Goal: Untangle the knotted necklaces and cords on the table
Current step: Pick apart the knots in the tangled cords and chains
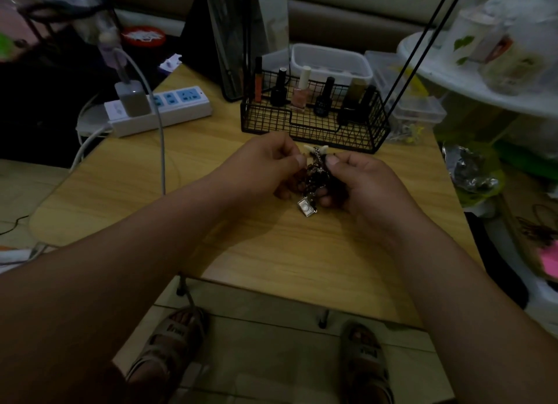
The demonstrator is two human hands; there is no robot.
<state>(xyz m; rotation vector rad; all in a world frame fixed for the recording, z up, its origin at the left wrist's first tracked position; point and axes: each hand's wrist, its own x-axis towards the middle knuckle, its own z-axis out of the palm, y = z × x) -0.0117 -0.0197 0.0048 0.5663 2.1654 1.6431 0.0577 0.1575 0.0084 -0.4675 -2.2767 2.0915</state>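
Both hands held a dark tangle (317,177) of beads and chain up over the table (187,174). The left hand (265,165) pinched one side, the right hand (359,180) pinched the other. A silver tag (307,207) hung below. A wire basket (314,117) stood behind.

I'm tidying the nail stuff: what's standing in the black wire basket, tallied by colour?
Black bottles: 3
Pink bottle, white cap: 1
Orange tube: 1
Olive-yellow bottle: 1
Total: 6
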